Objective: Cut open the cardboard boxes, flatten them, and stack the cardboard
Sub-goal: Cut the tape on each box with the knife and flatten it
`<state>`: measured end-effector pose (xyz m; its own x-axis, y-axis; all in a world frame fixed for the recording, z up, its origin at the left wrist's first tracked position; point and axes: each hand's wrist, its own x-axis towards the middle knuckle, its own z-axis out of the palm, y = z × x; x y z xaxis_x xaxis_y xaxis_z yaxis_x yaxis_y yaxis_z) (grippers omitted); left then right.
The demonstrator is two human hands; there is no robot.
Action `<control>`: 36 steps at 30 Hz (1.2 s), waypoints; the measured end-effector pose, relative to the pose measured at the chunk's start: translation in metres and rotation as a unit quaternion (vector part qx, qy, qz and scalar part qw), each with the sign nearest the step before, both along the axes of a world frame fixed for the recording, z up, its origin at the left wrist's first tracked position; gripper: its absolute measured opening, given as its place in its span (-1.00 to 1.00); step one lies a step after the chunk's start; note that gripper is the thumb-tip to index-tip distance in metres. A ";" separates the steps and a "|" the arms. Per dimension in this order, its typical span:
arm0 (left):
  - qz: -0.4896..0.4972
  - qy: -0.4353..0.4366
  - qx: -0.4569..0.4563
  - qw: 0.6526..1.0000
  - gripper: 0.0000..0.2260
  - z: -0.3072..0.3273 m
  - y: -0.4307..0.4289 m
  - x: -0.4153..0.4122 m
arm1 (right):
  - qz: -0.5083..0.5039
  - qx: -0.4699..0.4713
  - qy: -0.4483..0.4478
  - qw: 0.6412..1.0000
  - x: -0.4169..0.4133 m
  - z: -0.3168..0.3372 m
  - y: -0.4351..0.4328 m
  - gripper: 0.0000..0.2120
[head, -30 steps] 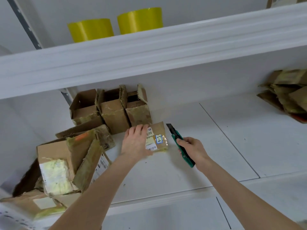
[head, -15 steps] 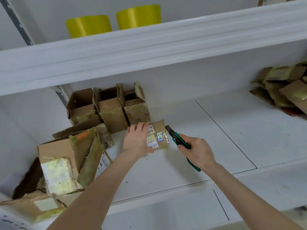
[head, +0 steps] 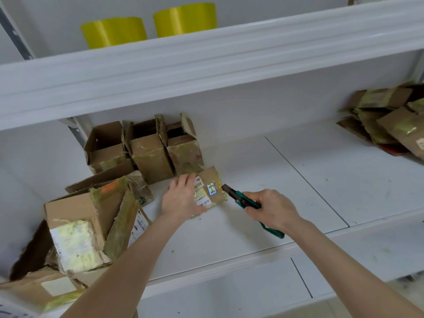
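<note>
1. A small taped box (head: 210,191) lies on the white shelf (head: 298,180), left of the middle and just in front of a row of open boxes. White labels cover its top, one marked "3-3".
2. The left hand (head: 181,199) covers the box's left half, with fingers laid across the top and the thumb against the near edge, clamping it in place.
3. The right hand (head: 270,210) is curled tight round the green handle of a knife (head: 243,199). The knife's dark tip meets the box's right edge, and the handle's end sticks out behind the hand.
4. Three open boxes (head: 146,152) stand side by side against the back wall with their flaps up, the rightmost one touching the small box's far side.
5. A pile (head: 87,216) of larger taped and labelled cartons leans together at the shelf's left end, near the left forearm.
6. A stack (head: 390,120) of flattened cardboard lies at the far right, well apart from the hands.
7. Two yellow rolls (head: 114,32) stand on the upper shelf (head: 206,60).
</note>
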<state>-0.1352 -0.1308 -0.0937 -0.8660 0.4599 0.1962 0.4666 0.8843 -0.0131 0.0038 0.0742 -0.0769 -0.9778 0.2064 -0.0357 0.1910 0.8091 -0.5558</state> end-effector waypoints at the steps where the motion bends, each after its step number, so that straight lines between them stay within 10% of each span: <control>1: 0.002 -0.008 0.000 1.000 -0.04 0.001 0.000 -0.001 | -0.003 0.012 -0.011 1.000 0.000 0.003 0.003 -0.73; 5: 0.026 -0.023 -0.004 0.999 -0.02 0.007 0.002 -0.002 | -0.084 -0.085 0.042 0.992 0.003 -0.005 0.005 -0.69; 9: 0.073 0.026 0.008 0.997 0.06 0.015 0.012 0.007 | -0.199 -0.445 0.107 0.866 -0.012 -0.015 -0.021 -0.84; 13: 0.096 -0.001 0.091 0.991 0.09 0.022 0.027 0.021 | -0.171 -0.580 0.084 0.792 -0.036 -0.010 -0.050 -0.93; 17: 0.073 -0.060 0.277 0.956 -0.17 0.024 0.018 0.027 | -0.169 -0.527 0.131 0.822 -0.056 -0.001 -0.050 -0.92; 23: 0.082 -0.056 0.290 0.952 -0.36 0.040 0.002 0.014 | -0.114 -0.382 0.147 0.905 -0.074 0.016 -0.048 -0.95; 32: 0.069 -0.165 0.398 0.900 -0.19 0.026 0.004 0.006 | -0.124 -0.302 0.126 0.937 -0.080 0.014 -0.044 -0.83; 36: 0.058 -0.238 0.427 0.870 -0.43 0.018 0.014 0.005 | -0.147 -0.352 0.113 0.918 -0.076 0.004 -0.040 -0.95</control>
<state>-0.1300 -0.1166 -0.0755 -0.9734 0.2271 0.0301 0.1468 0.5174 0.8431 -0.0727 0.0342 -0.0732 -0.8827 0.4654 -0.0648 0.1595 0.1671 -0.9729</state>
